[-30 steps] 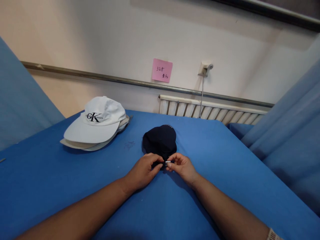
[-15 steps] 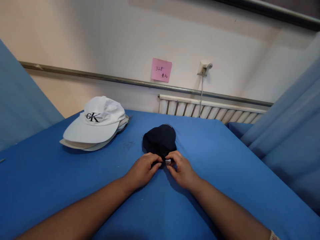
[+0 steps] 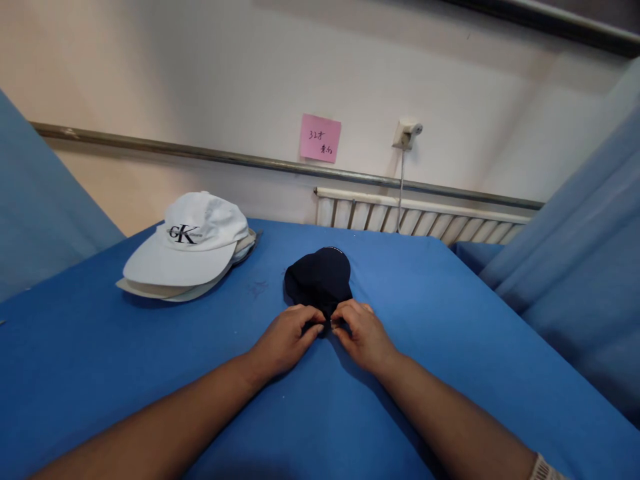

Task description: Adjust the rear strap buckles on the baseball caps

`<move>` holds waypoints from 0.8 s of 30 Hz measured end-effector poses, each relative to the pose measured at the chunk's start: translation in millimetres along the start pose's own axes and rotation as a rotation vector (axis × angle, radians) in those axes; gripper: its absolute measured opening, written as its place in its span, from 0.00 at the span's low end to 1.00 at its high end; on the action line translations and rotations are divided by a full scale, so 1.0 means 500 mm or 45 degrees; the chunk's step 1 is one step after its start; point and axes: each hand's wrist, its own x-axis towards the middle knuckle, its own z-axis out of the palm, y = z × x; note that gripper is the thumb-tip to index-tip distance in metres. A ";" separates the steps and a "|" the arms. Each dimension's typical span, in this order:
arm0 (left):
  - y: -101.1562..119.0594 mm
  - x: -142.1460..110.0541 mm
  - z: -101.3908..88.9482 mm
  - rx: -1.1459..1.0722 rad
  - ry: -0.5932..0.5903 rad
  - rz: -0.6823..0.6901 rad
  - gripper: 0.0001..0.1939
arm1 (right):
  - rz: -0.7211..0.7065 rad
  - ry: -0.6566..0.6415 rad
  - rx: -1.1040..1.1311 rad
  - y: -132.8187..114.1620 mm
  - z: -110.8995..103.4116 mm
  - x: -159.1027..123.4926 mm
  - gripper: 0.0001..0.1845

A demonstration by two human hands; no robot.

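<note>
A dark navy cap (image 3: 320, 275) lies on the blue-covered table (image 3: 310, 407), its back strap toward me. My left hand (image 3: 291, 338) pinches the strap from the left, thumb and forefinger closed on it. From the right, my right hand (image 3: 363, 335) grips the strap's other side at the small metal buckle, which its fingers now mostly cover. The two sets of fingertips are close together, with a narrow gap between them. To the left, a white cap (image 3: 183, 257) with black letters sits on top of a stack of caps.
Behind the table are a white radiator (image 3: 370, 212), a metal rail (image 3: 240, 159), and a wall socket (image 3: 406, 133) with a plug and hanging cord. A pink note (image 3: 320, 138) is stuck to the wall. Blue curtains (image 3: 585, 287) hang at both sides.
My right fingers have shifted over the silver buckle, so it is now mostly hidden. My left hand keeps its hold, and the cap has stayed nearly in place.
</note>
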 end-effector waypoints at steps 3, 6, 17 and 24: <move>0.004 0.000 0.000 0.008 0.003 0.002 0.06 | -0.025 0.000 0.006 -0.002 0.000 0.000 0.12; 0.007 0.000 -0.001 0.006 0.014 -0.025 0.05 | -0.045 0.011 0.001 -0.005 -0.002 0.002 0.11; 0.018 0.000 -0.003 0.020 0.053 -0.029 0.04 | -0.070 -0.004 -0.070 -0.018 -0.007 0.002 0.09; 0.023 0.000 -0.001 0.048 0.075 -0.079 0.04 | -0.075 0.004 -0.065 -0.021 -0.006 0.003 0.07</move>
